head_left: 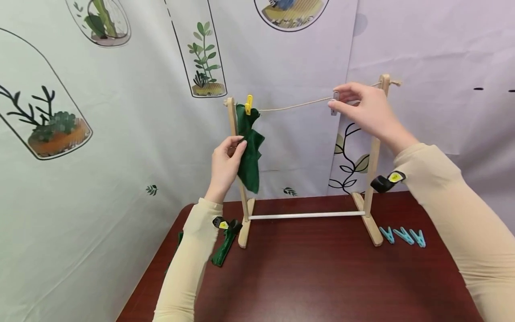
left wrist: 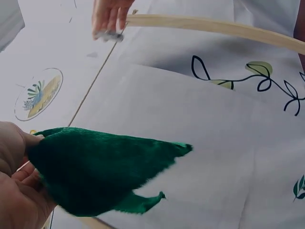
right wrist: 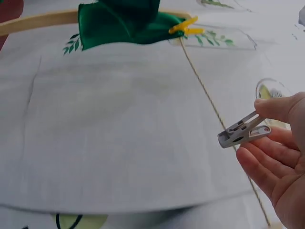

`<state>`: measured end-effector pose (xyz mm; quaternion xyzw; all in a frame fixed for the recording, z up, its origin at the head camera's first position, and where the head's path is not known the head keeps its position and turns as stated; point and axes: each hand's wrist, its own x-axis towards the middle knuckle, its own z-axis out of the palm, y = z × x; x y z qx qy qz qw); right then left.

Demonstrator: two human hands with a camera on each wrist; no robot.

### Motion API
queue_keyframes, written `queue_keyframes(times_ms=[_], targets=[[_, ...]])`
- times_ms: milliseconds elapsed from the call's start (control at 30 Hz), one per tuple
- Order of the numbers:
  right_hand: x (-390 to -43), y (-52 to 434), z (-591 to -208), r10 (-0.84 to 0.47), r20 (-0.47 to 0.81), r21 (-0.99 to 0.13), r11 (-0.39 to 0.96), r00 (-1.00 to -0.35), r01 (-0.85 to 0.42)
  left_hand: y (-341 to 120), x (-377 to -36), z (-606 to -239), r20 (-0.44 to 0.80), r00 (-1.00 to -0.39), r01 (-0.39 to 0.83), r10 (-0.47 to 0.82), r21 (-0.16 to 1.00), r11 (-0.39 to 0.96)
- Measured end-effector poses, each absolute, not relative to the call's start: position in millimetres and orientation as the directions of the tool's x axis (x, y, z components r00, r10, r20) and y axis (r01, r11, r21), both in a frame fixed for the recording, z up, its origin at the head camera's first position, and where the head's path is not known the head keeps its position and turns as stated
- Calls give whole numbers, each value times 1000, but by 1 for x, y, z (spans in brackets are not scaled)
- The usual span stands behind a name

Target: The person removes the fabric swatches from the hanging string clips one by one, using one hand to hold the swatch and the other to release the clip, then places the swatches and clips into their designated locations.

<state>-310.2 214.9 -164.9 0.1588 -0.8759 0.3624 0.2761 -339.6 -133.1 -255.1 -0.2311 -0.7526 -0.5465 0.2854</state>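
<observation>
A green cloth [head_left: 251,156] hangs near the left post, fixed to the cord [head_left: 295,106] by a yellow clothespin [head_left: 249,105]. My left hand [head_left: 226,164] pinches the cloth's left edge partway down; in the left wrist view the cloth [left wrist: 100,167] spreads out from the fingers. Toward the right end of the cord, my right hand [head_left: 362,105] holds a grey clothespin [right wrist: 243,131] between thumb and fingers. In the right wrist view this clothespin overlaps the cord; whether it bites on it I cannot tell.
The wooden stand has a left post [head_left: 243,197], a right post [head_left: 374,165] and a white crossbar [head_left: 306,215]. Three blue clothespins [head_left: 403,235] lie right of its foot. Left, a folded green cloth [head_left: 224,250] lies on the dark red table [head_left: 322,273]; more green shows behind my left sleeve.
</observation>
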Motion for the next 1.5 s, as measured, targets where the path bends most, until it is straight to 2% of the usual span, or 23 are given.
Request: queue_keyframes(times_ms=[367,667,967,1500], targets=[[-301,267,-187,43,565,-622,678,-824,-392,-165,-327,-262,673,-740,642,7,702,310],[-290,307,-212,75,546,-657,657,-835,-371,-188,-317,-271,646,-763,612,24,712,344],[-275,341,-233,99,505,-664,679,-858,-312,-203,-305,-285,610,-791,561,35,702,440],[-258,394,-276,235,470,-623,771,-851,-132,-224,-281,-319,550,-831,487,84,646,587]])
